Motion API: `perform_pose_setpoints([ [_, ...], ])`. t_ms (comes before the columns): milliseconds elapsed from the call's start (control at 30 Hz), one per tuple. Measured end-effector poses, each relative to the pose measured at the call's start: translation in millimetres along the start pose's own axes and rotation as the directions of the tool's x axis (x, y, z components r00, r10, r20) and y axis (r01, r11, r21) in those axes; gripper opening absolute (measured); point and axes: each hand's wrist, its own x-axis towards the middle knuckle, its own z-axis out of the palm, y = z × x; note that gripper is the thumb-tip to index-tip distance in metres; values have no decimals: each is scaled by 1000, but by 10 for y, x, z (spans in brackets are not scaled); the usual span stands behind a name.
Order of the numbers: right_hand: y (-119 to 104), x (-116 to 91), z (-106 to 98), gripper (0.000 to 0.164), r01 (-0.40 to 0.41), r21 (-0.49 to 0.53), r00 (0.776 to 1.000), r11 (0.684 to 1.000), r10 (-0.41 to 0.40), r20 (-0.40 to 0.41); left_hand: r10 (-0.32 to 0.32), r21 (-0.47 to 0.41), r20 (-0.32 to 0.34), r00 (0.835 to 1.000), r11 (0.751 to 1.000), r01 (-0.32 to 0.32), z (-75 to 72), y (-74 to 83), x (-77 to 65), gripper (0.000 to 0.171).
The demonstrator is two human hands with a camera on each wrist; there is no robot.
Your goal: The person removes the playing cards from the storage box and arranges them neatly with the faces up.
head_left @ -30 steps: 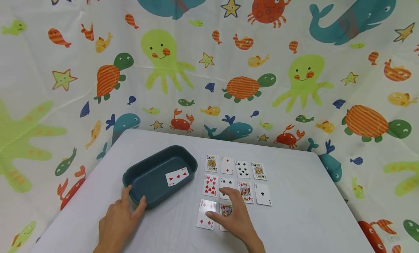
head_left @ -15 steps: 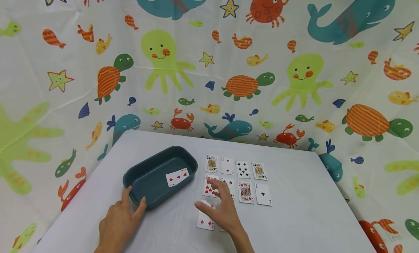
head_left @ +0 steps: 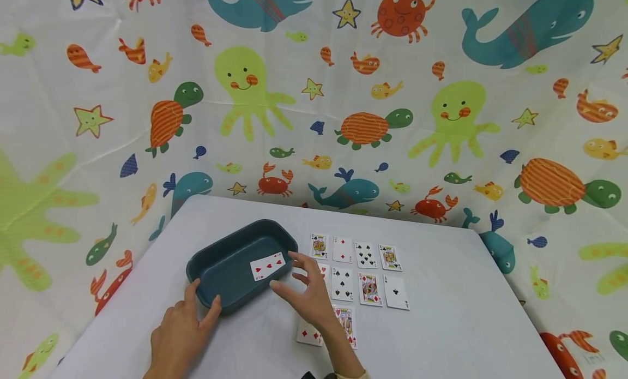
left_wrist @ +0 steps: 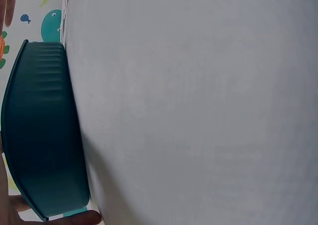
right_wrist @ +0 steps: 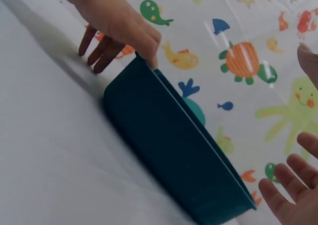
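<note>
My left hand (head_left: 179, 332) holds the near left corner of a dark teal plastic tub (head_left: 223, 270), thumb and fingers on either side of it. A three of hearts (head_left: 267, 266) lies face up inside, toward the tub's right end. My right hand (head_left: 311, 297) hovers beside the tub's right side, fingers spread, with nothing in it. It partly covers a hearts card (head_left: 324, 270) and a diamonds card (head_left: 309, 334). The right wrist view shows the tub's outer wall (right_wrist: 169, 150), with the left hand (right_wrist: 117, 26) at its rim.
Rows of face-up playing cards lie right of the tub, including a five of spades (head_left: 342, 283), an ace of clubs (head_left: 396, 292) and a red face card (head_left: 345, 324). Behind the white table (head_left: 456, 292) hangs a sea-animal printed cloth (head_left: 294, 95).
My right hand has moved left from above the cards to the tub's right side, uncovering the five of spades and the red face card. The left hand stays at the tub's corner.
</note>
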Motion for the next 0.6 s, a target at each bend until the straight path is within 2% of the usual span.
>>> perform_pose_setpoints([
  [267,-5,233,146,63,21,15,998,1000,-21,55,4,-16,-11,1000,1000,-4,1,0,-15,85],
  [500,38,438,246,70,-73,10,989,997,71,131,15,-20,-4,1000,1000,-15,-13,1,-15,86],
  [600,57,526,285,73,-81,-10,987,997,82,142,13,-20,1,1000,1000,-13,-19,-1,-15,86],
])
